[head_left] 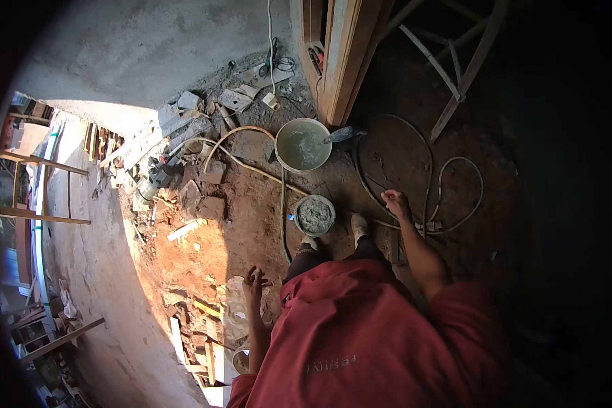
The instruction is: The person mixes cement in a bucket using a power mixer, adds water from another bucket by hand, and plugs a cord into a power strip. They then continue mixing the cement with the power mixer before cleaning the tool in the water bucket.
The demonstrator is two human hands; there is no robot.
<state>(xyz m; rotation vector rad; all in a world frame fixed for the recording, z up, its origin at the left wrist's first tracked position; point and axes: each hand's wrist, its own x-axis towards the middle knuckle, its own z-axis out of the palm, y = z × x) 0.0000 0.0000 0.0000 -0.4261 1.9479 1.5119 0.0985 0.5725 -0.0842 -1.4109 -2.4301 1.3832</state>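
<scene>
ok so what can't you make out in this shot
Head view: floor of the upper bucket, hidden by cloudy liquid
Head view: floor of the lower bucket, hidden by grey mix
Head view: part of the round thing, hidden by the left forearm
Head view: smaller print on the shirt, too small
Head view: far right, lost in darkness

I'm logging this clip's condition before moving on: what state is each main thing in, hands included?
Left hand: fingers loosely bent, nothing seen in it
Right hand: fingers curled, nothing seen in it
Large bucket: upright, holding cloudy liquid
Small bucket: upright, holding lumpy grey mix
Tool: resting at the large bucket's rim
Hose at right: looped on the ground
Wooden frame: upright
</scene>
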